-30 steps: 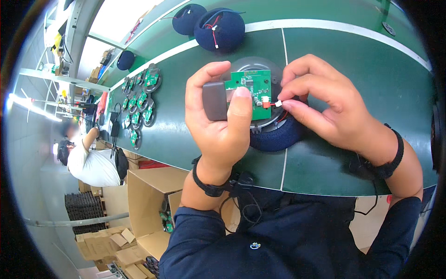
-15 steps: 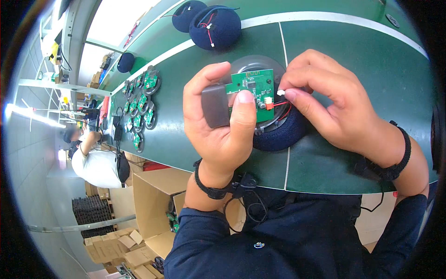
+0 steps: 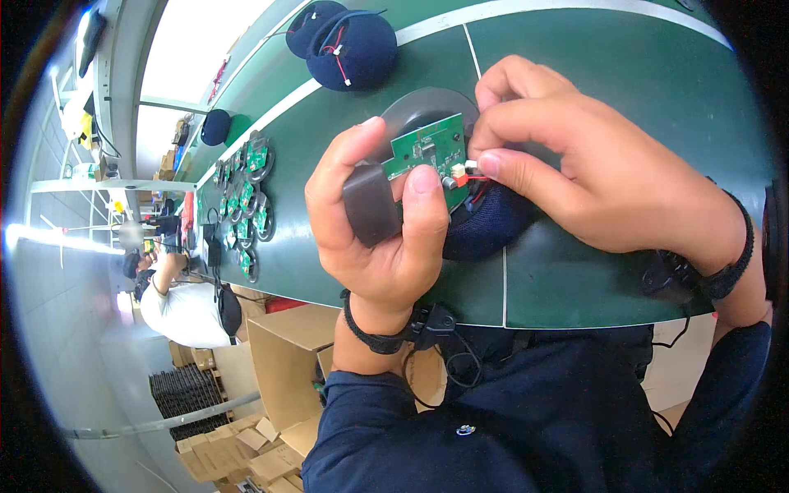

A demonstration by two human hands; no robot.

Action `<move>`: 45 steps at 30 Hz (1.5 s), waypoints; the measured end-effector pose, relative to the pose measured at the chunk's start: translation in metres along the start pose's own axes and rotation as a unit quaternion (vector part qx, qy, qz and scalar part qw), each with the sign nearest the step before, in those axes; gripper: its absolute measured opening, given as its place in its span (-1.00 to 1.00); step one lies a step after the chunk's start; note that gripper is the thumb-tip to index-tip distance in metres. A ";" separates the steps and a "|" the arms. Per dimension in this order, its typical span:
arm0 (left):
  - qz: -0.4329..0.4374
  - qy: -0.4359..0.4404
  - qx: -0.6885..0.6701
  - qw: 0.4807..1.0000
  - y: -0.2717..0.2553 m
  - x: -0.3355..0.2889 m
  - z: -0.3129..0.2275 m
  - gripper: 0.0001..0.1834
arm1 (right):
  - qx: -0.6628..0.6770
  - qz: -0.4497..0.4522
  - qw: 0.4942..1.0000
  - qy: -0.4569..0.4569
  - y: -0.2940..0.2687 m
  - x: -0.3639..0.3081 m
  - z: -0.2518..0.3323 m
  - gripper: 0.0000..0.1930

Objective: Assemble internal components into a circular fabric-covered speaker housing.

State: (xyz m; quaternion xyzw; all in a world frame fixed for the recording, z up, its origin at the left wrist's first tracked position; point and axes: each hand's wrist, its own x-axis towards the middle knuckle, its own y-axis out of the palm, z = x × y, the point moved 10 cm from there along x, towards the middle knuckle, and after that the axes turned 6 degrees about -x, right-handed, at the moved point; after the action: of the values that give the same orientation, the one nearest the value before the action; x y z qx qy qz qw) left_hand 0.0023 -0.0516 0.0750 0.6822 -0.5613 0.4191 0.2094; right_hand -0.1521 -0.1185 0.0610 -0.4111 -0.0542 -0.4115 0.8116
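My left hand (image 3: pixel 415 251) is closed round a green circuit board (image 3: pixel 427 146) and a dark grey rectangular block (image 3: pixel 370 205) beside it, the thumb lying over the board's lower edge. A cream connector socket and an orange-red plug (image 3: pixel 461 178) with red wires sit at the board's right corner. There my right hand (image 3: pixel 567 152) pinches a small white connector (image 3: pixel 471 166) between thumb and forefinger. Under the hands lies a round housing covered in dark blue fabric (image 3: pixel 493 226). A dark grey round part (image 3: pixel 423 103) shows behind the board. The fingertips partly hide the connector.
Two blue fabric balls (image 3: pixel 352 53) with red wires stand at the far edge of the green table (image 3: pixel 592 283). Several round parts with green boards (image 3: pixel 246 193) are grouped at the left. An open cardboard box (image 3: pixel 288 361) stands below the table edge. Another person (image 3: pixel 185 308) is further left.
My right hand has brought the white connector closer to the board's corner. My left hand has tilted the board and shifted slightly left in view. The whole view has shifted a little.
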 end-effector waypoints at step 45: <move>0.001 -0.169 -0.088 0.982 -0.003 0.007 0.034 -0.41 | 0.172 -0.035 0.974 0.147 0.012 0.003 -0.035 -0.83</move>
State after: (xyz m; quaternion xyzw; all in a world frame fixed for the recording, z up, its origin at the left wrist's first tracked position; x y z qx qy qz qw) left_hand 0.0170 -0.0807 0.0617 0.7217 -0.6236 0.2474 0.1705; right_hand -0.1503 -0.1415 0.0316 -0.1985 -0.0191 -0.4804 0.8541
